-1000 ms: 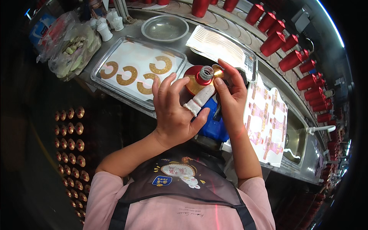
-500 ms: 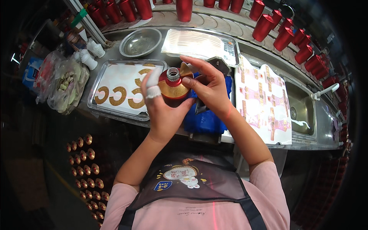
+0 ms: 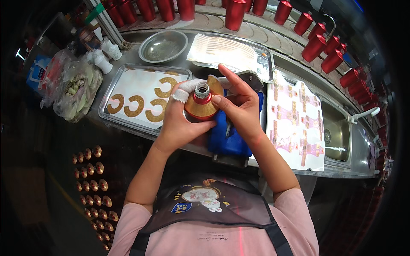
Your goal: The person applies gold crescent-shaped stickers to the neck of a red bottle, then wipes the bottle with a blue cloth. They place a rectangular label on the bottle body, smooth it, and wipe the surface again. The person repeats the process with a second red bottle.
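Observation:
A red bottle (image 3: 200,114) with a bare glass neck stands upright, held in my left hand (image 3: 174,130) in front of my chest. White finger covers wrap some fingers of that hand, and its thumb lies across the bottle's near side. My right hand (image 3: 243,111) pinches a curved gold decal (image 3: 215,86) between thumb and fingers at the bottle's shoulder. Part of the decal stands up beside the neck, while gold covers the shoulder in front. The right index finger points up and away. The far side of the bottle is hidden by the decal and fingers.
A metal tray (image 3: 102,106) at left holds a sheet of gold C-shaped decals (image 3: 134,106). Behind are a steel bowl (image 3: 147,41) and stacked pale strips (image 3: 222,50). Blue cloth (image 3: 230,138) lies below my hands; a decal sheet (image 3: 284,160) and sink (image 3: 345,156) sit right. Red bottles (image 3: 314,48) line the back.
The view has shifted, so the bench sits slightly right. My left fingers have moved from upright beside the bottle to wrapped behind it. The right hand still pinches the gold decal.

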Demonstrator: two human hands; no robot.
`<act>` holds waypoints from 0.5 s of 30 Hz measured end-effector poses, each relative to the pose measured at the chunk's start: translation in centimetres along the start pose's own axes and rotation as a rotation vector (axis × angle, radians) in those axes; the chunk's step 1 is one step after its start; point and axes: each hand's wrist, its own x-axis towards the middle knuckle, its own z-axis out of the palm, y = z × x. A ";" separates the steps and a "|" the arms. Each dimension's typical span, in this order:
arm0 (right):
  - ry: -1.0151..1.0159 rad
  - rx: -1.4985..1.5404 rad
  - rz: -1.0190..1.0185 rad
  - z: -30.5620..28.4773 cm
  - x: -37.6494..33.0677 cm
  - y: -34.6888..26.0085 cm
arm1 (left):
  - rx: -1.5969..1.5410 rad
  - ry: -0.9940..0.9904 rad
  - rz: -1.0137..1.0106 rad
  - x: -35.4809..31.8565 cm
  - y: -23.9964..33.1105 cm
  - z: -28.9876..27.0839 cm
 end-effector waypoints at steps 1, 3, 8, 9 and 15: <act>0.011 0.013 0.021 0.2 0.0 -0.1 | -0.120 -0.057 0.028 0.1 -0.3 -0.4; 0.018 0.052 0.078 0.4 -0.1 -0.3 | -0.373 -0.164 0.092 0.7 -0.8 -1.6; 0.080 0.066 0.097 0.5 -0.2 -0.5 | -0.204 -0.130 0.043 -0.1 -0.9 -1.7; 0.091 0.063 0.089 0.5 -0.2 -0.4 | -0.371 -0.259 -0.014 0.8 -1.2 -2.2; 0.115 0.064 0.125 0.7 -0.6 -0.9 | -0.768 -0.166 -0.160 0.9 -0.7 -1.7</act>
